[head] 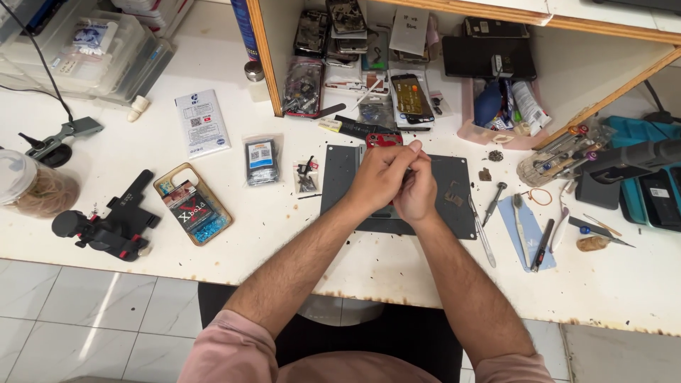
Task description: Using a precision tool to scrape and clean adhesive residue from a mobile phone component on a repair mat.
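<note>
left hand (pixel 379 177): over the grey work mat (pixel 454 213), fingers curled shut around a small part, which is mostly hidden (cannot tell what kind)
right hand (pixel 416 195): pressed against the left hand, fingers folded in on the same hidden part
held part: between both hands, above the middle of the mat, only a dark sliver shows
red phone piece (pixel 384 140): at the mat's far edge, just beyond the knuckles
mat: flat on the white bench (pixel 213 234), near its front edge
tweezers (pixel 482 230): just off the mat's right side
screwdriver (pixel 494 201): right of the mat, tilted
blue pad (pixel 526 237): further right, slim tools lying on it
gold phone case (pixel 193 203): left of the mat, well apart, card and blue bits inside
small parts bag (pixel 262 159): between case and mat
black clamp tool (pixel 113 223): far left, near bench edge
</note>
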